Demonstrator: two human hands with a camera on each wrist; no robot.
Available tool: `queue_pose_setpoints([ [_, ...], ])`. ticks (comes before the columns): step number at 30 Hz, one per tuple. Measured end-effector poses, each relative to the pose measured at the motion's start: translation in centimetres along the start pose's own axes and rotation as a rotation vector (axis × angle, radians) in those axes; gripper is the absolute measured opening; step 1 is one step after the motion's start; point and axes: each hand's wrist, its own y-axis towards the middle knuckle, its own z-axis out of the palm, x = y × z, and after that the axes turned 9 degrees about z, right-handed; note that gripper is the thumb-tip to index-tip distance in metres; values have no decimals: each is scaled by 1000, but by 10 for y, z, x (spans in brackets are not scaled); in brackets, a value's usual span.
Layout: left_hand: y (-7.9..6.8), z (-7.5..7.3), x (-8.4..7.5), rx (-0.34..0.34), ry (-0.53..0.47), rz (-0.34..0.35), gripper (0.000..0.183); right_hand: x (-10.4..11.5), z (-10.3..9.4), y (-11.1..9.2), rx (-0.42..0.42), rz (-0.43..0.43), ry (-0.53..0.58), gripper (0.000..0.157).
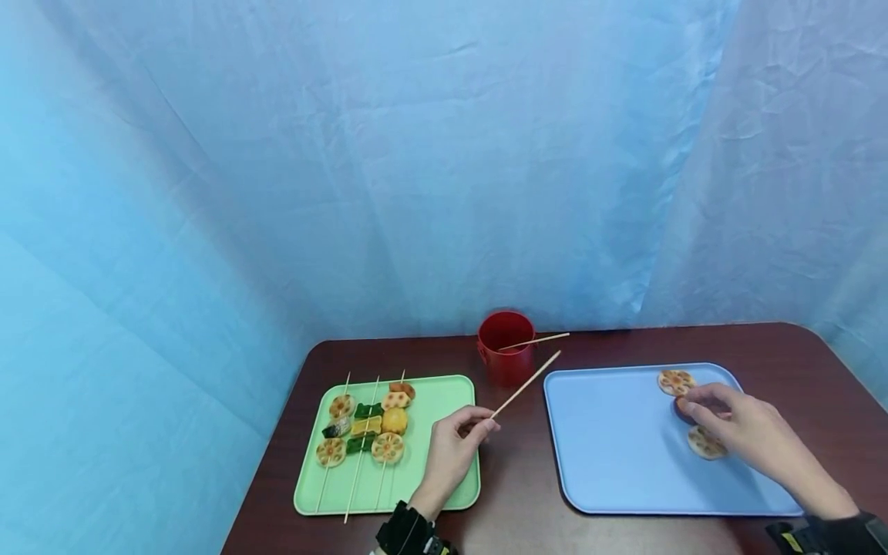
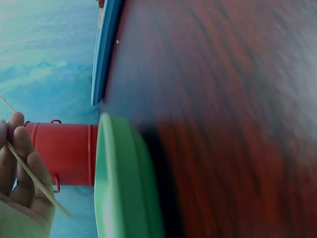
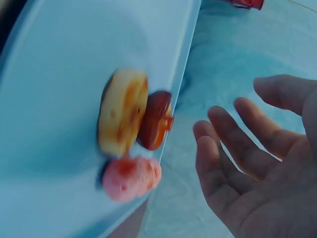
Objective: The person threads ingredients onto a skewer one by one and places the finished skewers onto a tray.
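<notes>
Blue curtain (image 1: 451,169) behind table (image 1: 515,462); left hand (image 1: 454,449) pinches skewer (image 1: 526,385), long axis slanting away rightward; right hand (image 1: 748,425) nearer, brown piece (image 1: 683,411) just left of its parted fingers.

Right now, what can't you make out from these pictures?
Head: floor of the red cylindrical cup, hidden by its front wall.
Head: the lumpy pink food piece, apparently behind the right grip.
Left wrist: part of the green rectangular tray, below the bottom edge.
</notes>
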Motion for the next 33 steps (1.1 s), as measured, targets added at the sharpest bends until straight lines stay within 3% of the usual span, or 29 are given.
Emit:
queue_pose_setpoints([
  [6, -3, -3, 1, 7, 63, 34, 11, -8, -1, 6, 33, -58, -145, 30],
  [15, -3, -3, 0, -35, 147, 0, 8, -14, 1, 12, 163, -54, -264, 22],
  [22, -5, 0, 4, -65, 160, -23, 8, -21, 6, 12, 95, -131, -300, 31],
  [29, -7, 4, 37, -61, 181, -46, 9, -24, 8, 13, 61, -97, -327, 45],
  [33, -6, 1, 43, -49, 177, -55, 12, -25, 8, 15, 55, -71, -332, 51],
])
